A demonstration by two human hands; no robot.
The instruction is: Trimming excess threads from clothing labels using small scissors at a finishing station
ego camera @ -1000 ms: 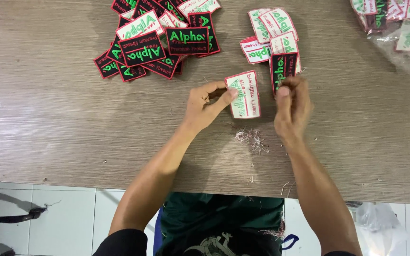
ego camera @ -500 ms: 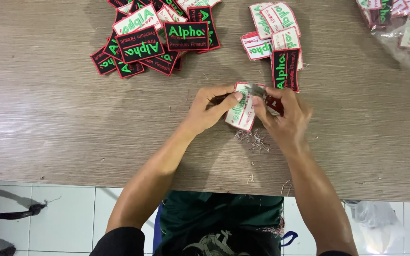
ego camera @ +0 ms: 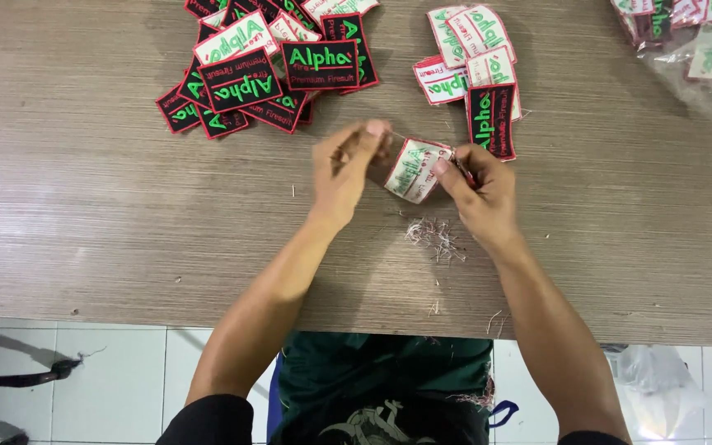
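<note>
My right hand (ego camera: 480, 198) grips an embroidered patch (ego camera: 416, 170) by its right edge, pale back side up, just above the wooden table (ego camera: 84, 206). What looks like a small thin tool shows between this hand's fingers. My left hand (ego camera: 346, 165) sits just left of the patch with its fingertips pinched together. A fine thread appears to run from them to the patch's top edge. A small heap of cut thread scraps (ego camera: 436, 237) lies on the table below the patch.
A loose pile of black patches with red borders and green lettering (ego camera: 265, 70) lies at the back left. A smaller stack of patches (ego camera: 475, 74), mostly back side up, is at the back right. Clear plastic bags of patches (ego camera: 702, 45) occupy the far right corner.
My left hand has let go of the patch and drawn away to the left with fingers pinched. The patch has tilted while staying in my right hand.
</note>
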